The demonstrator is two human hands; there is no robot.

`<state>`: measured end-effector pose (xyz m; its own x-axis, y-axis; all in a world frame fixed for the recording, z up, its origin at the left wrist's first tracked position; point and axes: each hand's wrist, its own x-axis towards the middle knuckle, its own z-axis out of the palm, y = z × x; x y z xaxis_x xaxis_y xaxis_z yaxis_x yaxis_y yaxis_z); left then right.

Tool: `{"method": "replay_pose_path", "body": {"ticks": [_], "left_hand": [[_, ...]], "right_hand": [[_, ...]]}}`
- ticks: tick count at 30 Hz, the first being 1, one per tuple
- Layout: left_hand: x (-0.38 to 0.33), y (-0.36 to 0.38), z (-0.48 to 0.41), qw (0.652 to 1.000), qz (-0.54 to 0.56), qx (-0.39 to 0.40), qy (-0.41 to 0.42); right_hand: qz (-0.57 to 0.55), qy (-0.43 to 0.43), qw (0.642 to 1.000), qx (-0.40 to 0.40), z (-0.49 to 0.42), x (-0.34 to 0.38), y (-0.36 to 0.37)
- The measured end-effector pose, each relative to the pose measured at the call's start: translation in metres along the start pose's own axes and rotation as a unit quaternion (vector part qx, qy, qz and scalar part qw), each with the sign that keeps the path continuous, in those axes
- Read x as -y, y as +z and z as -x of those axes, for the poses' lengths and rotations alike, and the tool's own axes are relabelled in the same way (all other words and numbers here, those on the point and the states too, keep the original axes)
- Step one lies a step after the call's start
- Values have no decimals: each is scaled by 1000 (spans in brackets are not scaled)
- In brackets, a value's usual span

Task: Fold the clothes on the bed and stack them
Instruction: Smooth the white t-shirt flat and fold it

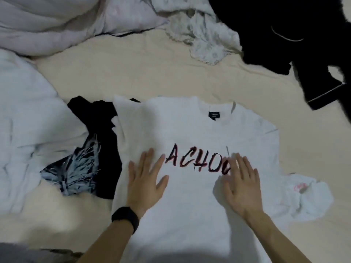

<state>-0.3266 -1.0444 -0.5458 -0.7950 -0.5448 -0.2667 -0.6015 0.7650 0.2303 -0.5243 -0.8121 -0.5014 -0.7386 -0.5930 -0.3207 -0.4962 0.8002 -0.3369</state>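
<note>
1. Head view: a white sweatshirt [190,126] with dark red "ACHOO" lettering lies front-up and spread flat on the cream bed [152,73], collar pointing away from the person.
2. The left hand [146,181], with a black wristband [125,218] on its wrist, lies flat on the sweatshirt just left of the lettering, fingers straight and slightly spread.
3. The right hand [242,185] lies flat at the right end of the lettering, fingers straight, gripping nothing.
4. The sweatshirt's sleeve [307,194] on the right is crumpled beside the body.
5. A black garment with a pale blue print [91,149] lies bunched just left of the sweatshirt, partly under its edge.
6. A pale blue garment [24,120] lies further left.
7. A fluffy white garment [205,38] and a black garment with white piping [303,35] lie at the far side, well apart from the hands.
</note>
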Motion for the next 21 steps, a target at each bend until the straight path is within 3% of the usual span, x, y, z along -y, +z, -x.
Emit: {"method": "replay_pose_path", "body": {"ticks": [5, 8, 10, 12, 15, 19, 21], "left_hand": [[73, -44, -22, 988, 86, -103, -74], [87, -68, -55, 934, 255, -152, -197], [98, -82, -79, 872, 381, -99, -291], [110, -88, -96, 852, 404, -5, -332], [117, -92, -107, 837, 428, 49, -336], [121, -97, -108, 750, 564, 133, -318], [123, -101, -106, 721, 615, 155, -279]], "right_hand": [[-20, -134, 991, 16, -59, 139, 15], [-31, -180, 983, 27, -113, 204, 20], [-27, -175, 983, 50, -150, 244, 24], [25, -153, 984, 85, -182, 274, 28], [117, -91, 979, 143, -213, 299, 28], [225, -76, 960, 149, -226, 318, 16], [169, -62, 970, 162, -225, 321, 5]]}}
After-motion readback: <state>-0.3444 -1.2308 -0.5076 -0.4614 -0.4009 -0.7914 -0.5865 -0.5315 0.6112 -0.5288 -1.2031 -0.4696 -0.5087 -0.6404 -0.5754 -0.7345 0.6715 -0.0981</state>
